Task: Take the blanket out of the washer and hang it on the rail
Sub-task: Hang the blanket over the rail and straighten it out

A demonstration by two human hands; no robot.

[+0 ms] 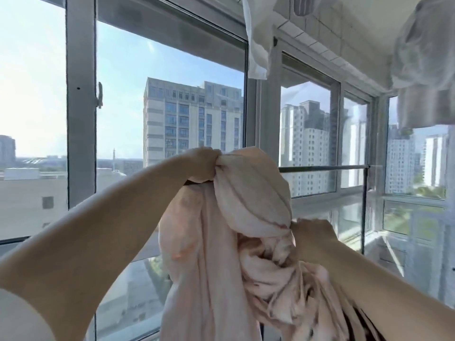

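At the lower centre of the frame, the pale pink blanket point(221, 242) hangs in twisted, bunched folds. The right hand point(312, 236), centre right, has its grip closed round a gathered knot of the cloth. Higher, at centre, the left hand point(205, 163) clenches the blanket's top fold, which is draped over the dark rail point(322, 168). Beyond stand the windows point(170, 99), with white laundry point(258, 35) hanging at the upper right.
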